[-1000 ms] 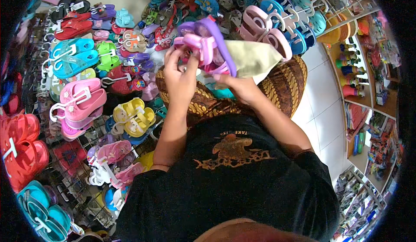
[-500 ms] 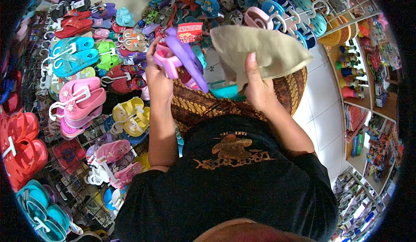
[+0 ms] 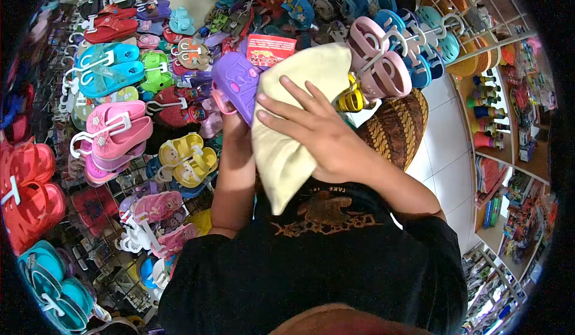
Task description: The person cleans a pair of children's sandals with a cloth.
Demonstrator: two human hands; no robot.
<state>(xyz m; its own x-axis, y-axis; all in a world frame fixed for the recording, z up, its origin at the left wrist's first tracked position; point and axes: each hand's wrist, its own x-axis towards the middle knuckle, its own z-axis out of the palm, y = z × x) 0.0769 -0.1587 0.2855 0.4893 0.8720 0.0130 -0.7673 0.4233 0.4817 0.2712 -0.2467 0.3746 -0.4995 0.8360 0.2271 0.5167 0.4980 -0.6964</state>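
My left hand [image 3: 235,125] holds a pair of purple children's clogs [image 3: 233,80] with pink parts, sole toward me; most of its fingers are hidden behind them. A red card tag [image 3: 269,46] stands up at their top edge. My right hand [image 3: 317,128] presses a cream cloth [image 3: 278,167] against the right side of the clogs, fingers spread over the fabric. The cloth hangs down to a point in front of my black shirt [image 3: 311,257] and covers part of the clogs.
Shoe racks on the left hold pink shoes [image 3: 117,130], yellow sandals [image 3: 188,158] and blue sandals [image 3: 108,71] on hangers. Pale pink clogs [image 3: 386,74] hang close beyond the cloth. Wooden shelves [image 3: 515,125] line the right, past white floor tiles [image 3: 440,125].
My right hand has swung the cloth left onto the clogs, its palm turning over. My left hand has rotated the clogs, so the purple sole now faces me.
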